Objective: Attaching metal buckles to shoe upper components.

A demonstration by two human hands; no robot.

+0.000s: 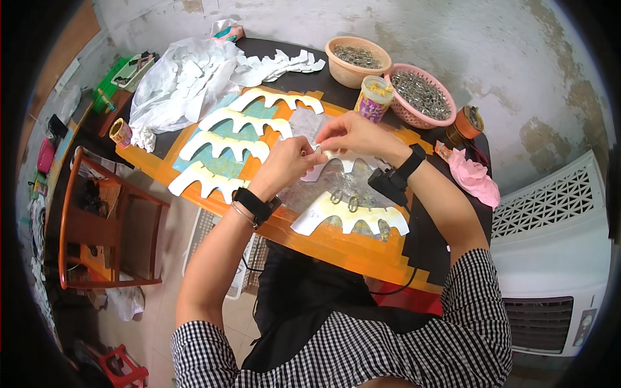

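Note:
Both my hands meet over a white scalloped piece (343, 157) with a yellowish edge, lying on the grey-covered middle of the table. My left hand (288, 165) is closed in a pinch at its left end. My right hand (356, 137) also pinches there, its fingertips close to the left ones; what they hold is too small to make out. Nearer me lies another scalloped piece (317, 218) with two oval metal rings (345, 201) on its upper edge. To the left, several like pieces (220, 147) lie in a column, their edges coated yellow.
At the back stand a peach basin (352, 76) and a pink basket (427, 119), both full of metal pieces, beside a smeared jar (374, 98). A plastic bag of white pieces (184, 77) lies back left. A pink cloth (475, 178) and orange tin (467, 123) sit right.

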